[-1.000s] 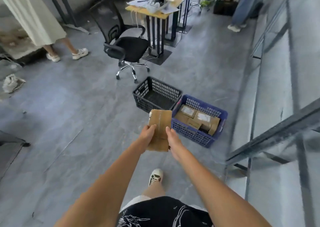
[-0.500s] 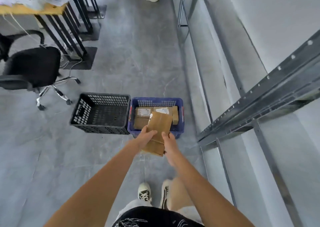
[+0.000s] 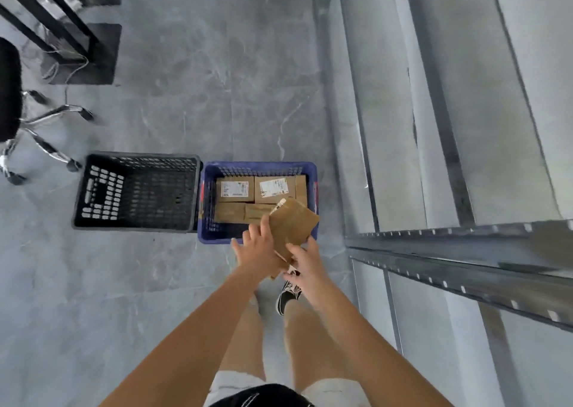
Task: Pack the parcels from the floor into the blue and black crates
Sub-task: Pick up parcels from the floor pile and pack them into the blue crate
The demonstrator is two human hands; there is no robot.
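The brown cardboard parcel [image 3: 293, 225] sits just right of the frame's centre, tilted, its upper end over the near right corner of the blue crate [image 3: 259, 167] and its lower end hidden between the two hands. The label at its top edge is too small to read, and how far the fingers wrap beneath it cannot be made out. The left hand [image 3: 259, 247] lies against the parcel's left face with fingers spread and pointing up the frame; the right hand [image 3: 302, 259] is under its lower right edge, fingers curled round it, so both hands have a grip on the parcel. Both forearms reach up from the bottom of the frame and meet at the parcel. Inside the blue crate lie the packed parcels [image 3: 248, 199], two showing white labels; the nearest ones are partly covered by the held parcel. Touching the blue crate on its left is the black crate [image 3: 138, 158], holding nothing that shows. Half a second ago the parcel was upright in front of the crate's middle; now it leans right, and the crates fill more of the view. At the left edge an office chair [image 3: 18, 118] is cut off, with the bench legs [image 3: 62, 25] at upper left; metal shelving [image 3: 459, 251] fills the right.
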